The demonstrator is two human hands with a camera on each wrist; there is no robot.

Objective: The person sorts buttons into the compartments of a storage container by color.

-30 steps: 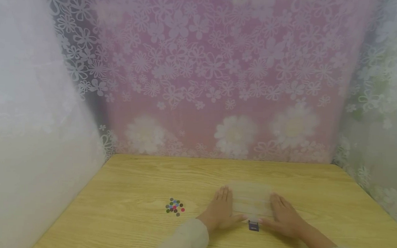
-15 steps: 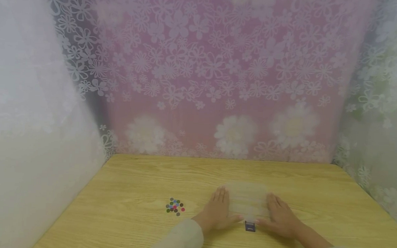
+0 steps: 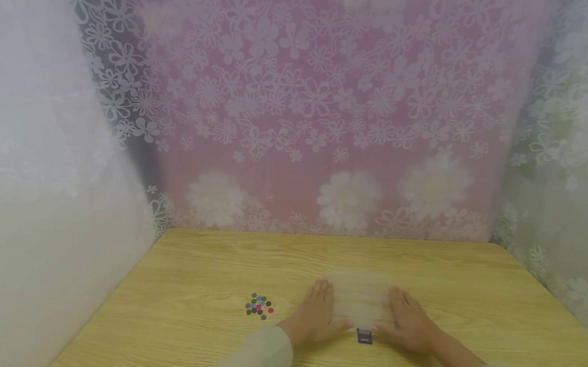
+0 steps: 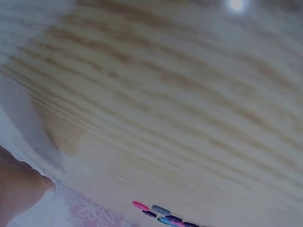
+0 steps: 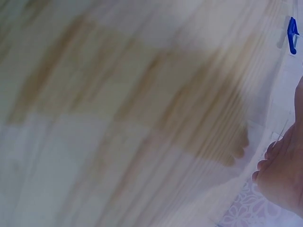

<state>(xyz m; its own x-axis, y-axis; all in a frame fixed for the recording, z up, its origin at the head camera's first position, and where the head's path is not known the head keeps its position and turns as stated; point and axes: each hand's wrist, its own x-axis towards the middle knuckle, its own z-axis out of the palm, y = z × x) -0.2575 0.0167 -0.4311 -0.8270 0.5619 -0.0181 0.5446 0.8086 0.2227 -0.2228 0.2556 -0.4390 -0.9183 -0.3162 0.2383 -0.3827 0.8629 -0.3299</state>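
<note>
A clear plastic box [image 3: 360, 296] stands on the table between my two hands, with a dark blue latch [image 3: 364, 336] at its near side. My left hand [image 3: 315, 313] lies along the box's left side, fingers straight and pointing away, thumb along the near edge. On the opposite side my right hand [image 3: 413, 323] touches the box in the same way, its thumb close to the latch. The right wrist view shows the blue latch [image 5: 292, 35] and part of the right hand [image 5: 281, 175]. In the left wrist view only part of the left hand [image 4: 21, 189] appears.
Left of the hands, several small round coloured discs [image 3: 258, 307] lie in a loose cluster on the wood-grain table [image 3: 194, 332]. A flowered pink curtain [image 3: 298, 96] hangs behind the table's back edge, and pale sheets [image 3: 53, 167] hang at both sides.
Both hands and the box between them have slid a short way to the left, towards the discs. The discs have not moved.
</note>
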